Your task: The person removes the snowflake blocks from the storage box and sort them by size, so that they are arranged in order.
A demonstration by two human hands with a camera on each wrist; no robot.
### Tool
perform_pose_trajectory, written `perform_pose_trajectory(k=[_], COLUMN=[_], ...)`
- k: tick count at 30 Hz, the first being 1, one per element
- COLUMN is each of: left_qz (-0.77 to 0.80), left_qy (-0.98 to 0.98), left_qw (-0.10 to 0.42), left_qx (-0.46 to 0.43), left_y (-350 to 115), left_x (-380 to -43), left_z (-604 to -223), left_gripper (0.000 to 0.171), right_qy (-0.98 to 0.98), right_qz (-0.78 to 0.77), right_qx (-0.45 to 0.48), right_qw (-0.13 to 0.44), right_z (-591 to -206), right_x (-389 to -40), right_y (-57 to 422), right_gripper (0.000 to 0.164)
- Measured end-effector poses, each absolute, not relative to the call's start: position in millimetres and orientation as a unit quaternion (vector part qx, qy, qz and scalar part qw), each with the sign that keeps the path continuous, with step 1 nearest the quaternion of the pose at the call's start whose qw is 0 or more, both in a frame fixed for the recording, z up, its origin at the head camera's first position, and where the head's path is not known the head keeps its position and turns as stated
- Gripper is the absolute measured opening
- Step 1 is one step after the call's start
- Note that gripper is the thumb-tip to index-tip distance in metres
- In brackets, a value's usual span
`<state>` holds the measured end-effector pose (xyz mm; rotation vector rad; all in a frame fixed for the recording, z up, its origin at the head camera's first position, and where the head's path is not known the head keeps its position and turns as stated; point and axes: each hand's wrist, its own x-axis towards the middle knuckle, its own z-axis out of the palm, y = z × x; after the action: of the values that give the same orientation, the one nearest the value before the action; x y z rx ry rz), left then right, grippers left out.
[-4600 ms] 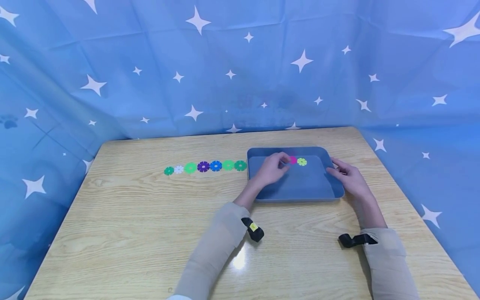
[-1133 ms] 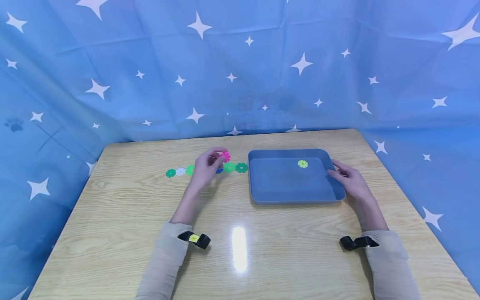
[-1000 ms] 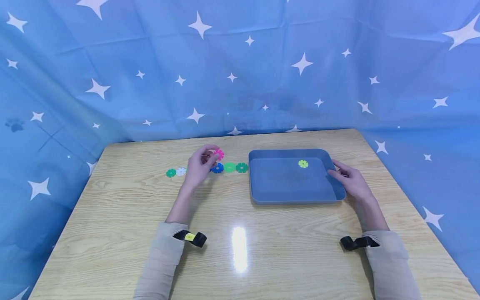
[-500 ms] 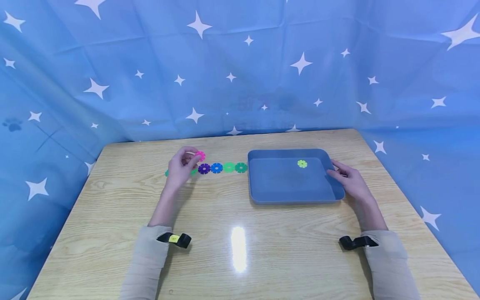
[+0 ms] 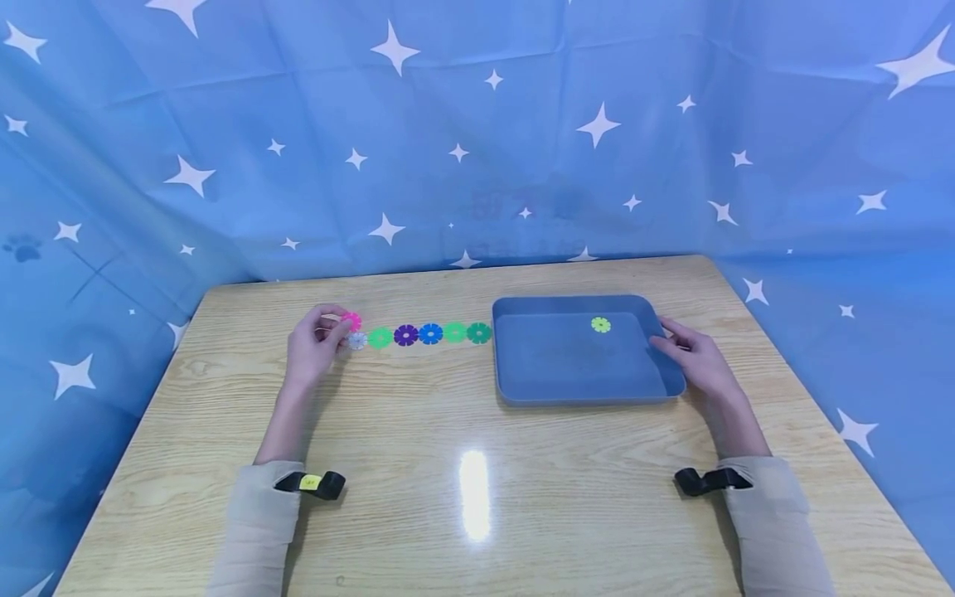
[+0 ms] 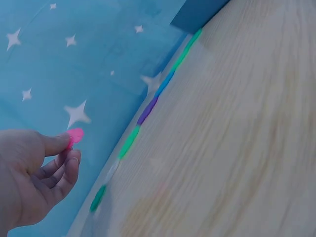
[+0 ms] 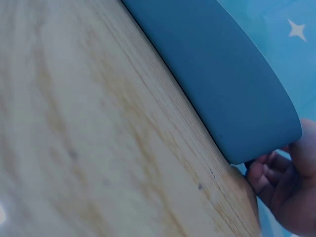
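My left hand (image 5: 309,350) pinches a pink snowflake disc (image 5: 351,318) between thumb and fingertips, over the left end of a row of notched discs. In the left wrist view the pink disc (image 6: 75,133) is raised above the row. From the left the row runs dark green (image 6: 98,198), white (image 5: 357,342), light green (image 5: 380,344), purple (image 5: 400,336), blue (image 5: 430,342), then two more greens. The hand covers the leftmost disc in the head view. My right hand (image 5: 701,358) grips the right wall of the blue tray (image 5: 582,369), thumb over the rim, fingers outside.
One yellow-green disc (image 5: 601,319) lies inside the tray, toward its back. The row's right end sits close against the tray's left wall. A wooden table (image 5: 567,497) carries everything, with a blue star-patterned curtain (image 5: 477,108) behind it.
My left hand took the pink disc out of the tray and carried it left along the row, lowering slightly at the left end. The right hand stays on the tray.
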<state>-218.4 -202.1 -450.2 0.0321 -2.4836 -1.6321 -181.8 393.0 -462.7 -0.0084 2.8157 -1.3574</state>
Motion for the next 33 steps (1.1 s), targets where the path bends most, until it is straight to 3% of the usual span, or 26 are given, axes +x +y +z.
perform_pose_trajectory(k=[12, 33], left_qz=[-0.474, -0.399], left_qy=[-0.875, -0.914], left_qw=[0.074, 0.024], left_qx=[0.060, 0.068], left_y=[-253.3, -254.3], left_x=[-212.6, -210.7], left_z=[-460.5, -463.6], left_gripper=[0.029, 0.025], right_qy=[0.904, 0.908], right_qz=[-0.428, -0.419], right_qx=[0.001, -0.001], right_qw=[0.011, 0.008], right_z=[-463.0, -464.4], right_x=[-180.2, -181.8], right_y=[391.6, 394.0], right_gripper=[0.064, 0.064])
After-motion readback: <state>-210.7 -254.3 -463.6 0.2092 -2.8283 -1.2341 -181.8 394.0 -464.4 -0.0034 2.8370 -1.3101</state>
